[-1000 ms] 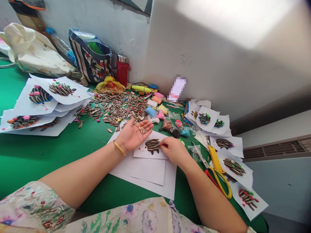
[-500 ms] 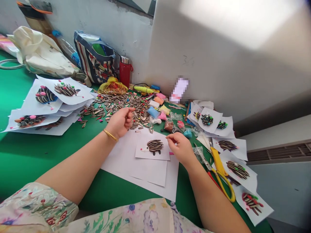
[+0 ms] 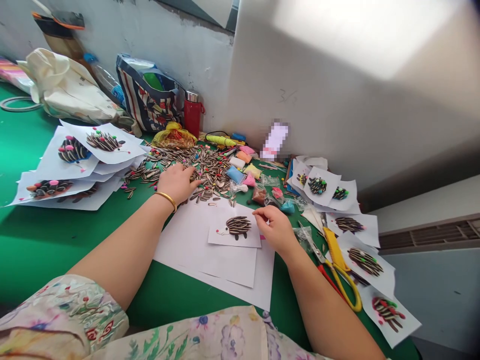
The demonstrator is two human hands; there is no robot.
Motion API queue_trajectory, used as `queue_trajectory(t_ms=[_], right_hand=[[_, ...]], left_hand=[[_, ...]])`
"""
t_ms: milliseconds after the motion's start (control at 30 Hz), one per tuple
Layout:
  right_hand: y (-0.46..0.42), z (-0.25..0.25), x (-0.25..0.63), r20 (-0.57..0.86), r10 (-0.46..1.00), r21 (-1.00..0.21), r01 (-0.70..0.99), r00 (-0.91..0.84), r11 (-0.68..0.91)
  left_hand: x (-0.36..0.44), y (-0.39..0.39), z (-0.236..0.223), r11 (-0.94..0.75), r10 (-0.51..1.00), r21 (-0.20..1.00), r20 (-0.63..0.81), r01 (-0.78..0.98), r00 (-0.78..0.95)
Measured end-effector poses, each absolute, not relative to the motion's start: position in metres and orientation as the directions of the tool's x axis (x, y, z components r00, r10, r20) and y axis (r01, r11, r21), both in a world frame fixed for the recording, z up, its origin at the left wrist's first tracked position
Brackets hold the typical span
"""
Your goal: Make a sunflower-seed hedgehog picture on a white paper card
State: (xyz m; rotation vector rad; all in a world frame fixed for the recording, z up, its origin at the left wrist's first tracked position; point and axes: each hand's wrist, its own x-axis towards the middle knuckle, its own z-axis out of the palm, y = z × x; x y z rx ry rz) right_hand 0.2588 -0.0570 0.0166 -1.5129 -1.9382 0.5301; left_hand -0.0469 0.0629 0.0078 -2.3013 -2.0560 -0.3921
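Observation:
My left hand [image 3: 177,184], with a gold bangle at the wrist, rests over the near left part of a heap of striped sunflower seeds [image 3: 213,174]. Its thumb is stretched apart from the fingers, and some fingertips are hidden among the seeds. My right hand [image 3: 276,229] is closed in a pinch by the upper right edge of a small white card [image 3: 216,239]; whatever sits between the fingertips is too small to make out. On that card is a hedgehog [image 3: 238,226] with sunflower-seed spines and dark feet. Larger white sheets [image 3: 221,262] lie beneath it.
Finished-looking hedgehog cards lie in a left stack [image 3: 108,156] and along the right [image 3: 369,270]. Yellow-handled scissors [image 3: 347,287] and a yellow cutter [image 3: 336,250] lie beside my right forearm. Packets of coloured clay [image 3: 235,174], a red flask [image 3: 192,116] and a striped bag [image 3: 150,97] stand behind.
My left hand has moved left and down onto the seeds, and its curled fingers have spread. My right hand stays pinched by the card, nearly still.

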Motion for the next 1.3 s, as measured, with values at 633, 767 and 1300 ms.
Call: queue_trajectory(t_ms=[633,767,1300], right_hand=[[-0.055,0.012,0.258,0.221,0.961,-0.661,0.7,-0.163,0.271],[-0.055,0.012,0.257,0.218,0.964,-0.671,0.693,-0.154,0.263],[-0.062,0.022,0.249,0.29,0.946,-0.733,0.602,-0.145,0.317]], left_hand=[[-0.044,0.064,0.033,-0.038,0.952,0.911,-0.093,-0.412,-0.292],[-0.036,0.048,0.041,0.311,0.912,0.35,-0.37,-0.883,0.175],[0.025,-0.01,0.039,0.718,0.693,0.464,-0.419,-0.519,0.586]])
